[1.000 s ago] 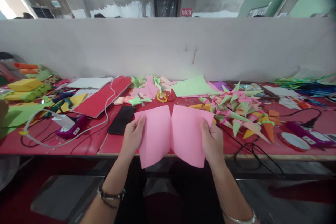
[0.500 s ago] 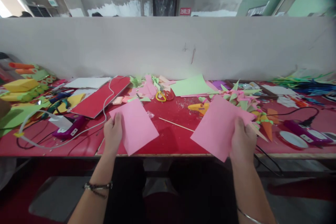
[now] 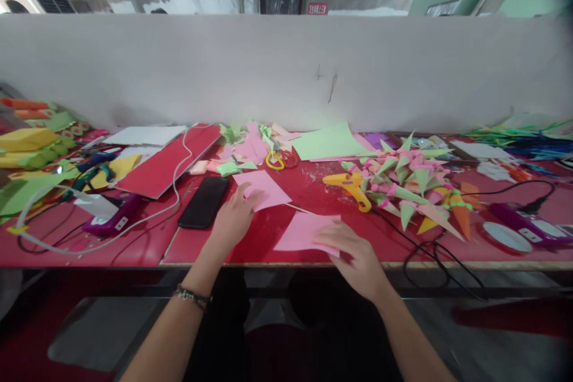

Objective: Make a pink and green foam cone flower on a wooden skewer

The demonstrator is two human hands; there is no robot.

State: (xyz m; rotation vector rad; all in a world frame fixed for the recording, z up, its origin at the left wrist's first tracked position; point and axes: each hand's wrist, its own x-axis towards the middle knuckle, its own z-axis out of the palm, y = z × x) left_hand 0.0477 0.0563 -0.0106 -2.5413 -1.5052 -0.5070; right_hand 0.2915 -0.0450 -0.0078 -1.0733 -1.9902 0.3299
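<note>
Two separate pieces of pink paper lie over the red tabletop in front of me. The farther pink sheet (image 3: 268, 190) has my left hand (image 3: 236, 218) on its left edge, fingers stretched over it and slightly blurred. Nearer to me, the second pink sheet (image 3: 293, 233) is under the extended fingers of my right hand (image 3: 353, 253), which cover its right side. A thin stick (image 3: 299, 208) shows partly between the sheets. Left of my left hand rests a black phone (image 3: 203, 202). A yellow glue gun (image 3: 350, 187) lies beyond my right hand.
A heap of green and pink paper cones (image 3: 407, 182) is at the right, with black cables (image 3: 432, 250) hanging off the edge. Yellow-handled scissors (image 3: 274, 160) lie near paper scraps. Purple power strips (image 3: 111, 218) sit at left and right. A white partition (image 3: 268, 71) stands behind.
The pink paper, held as one creased piece, came apart into two held separately. Both hands then moved inward and lowered the pieces to the table, their fingers loosening.
</note>
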